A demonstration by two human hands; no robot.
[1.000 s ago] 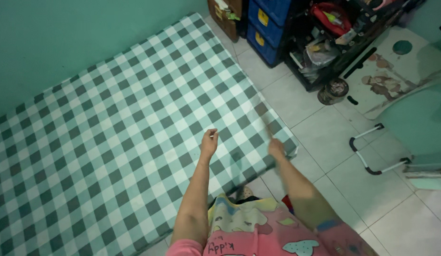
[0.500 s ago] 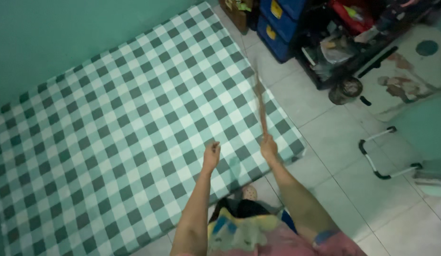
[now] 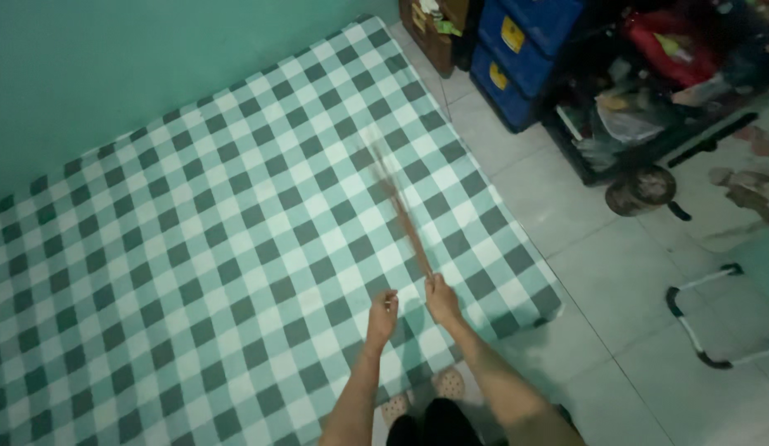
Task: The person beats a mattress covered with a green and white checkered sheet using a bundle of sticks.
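Over the checked mattress [image 3: 219, 231] my right hand [image 3: 441, 301] gripped the blurred stick broom [image 3: 401, 211], left hand [image 3: 383, 312] loosely fisted and empty; I judged a wide swing could strike the wall [image 3: 112, 58].

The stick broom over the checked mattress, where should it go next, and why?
Probably a short sweep down onto the checked mattress. The right hand grips the thin stick broom by its end, its blurred bristles spread over the cloth, and the left hand hangs closed beside it, holding nothing I can see.
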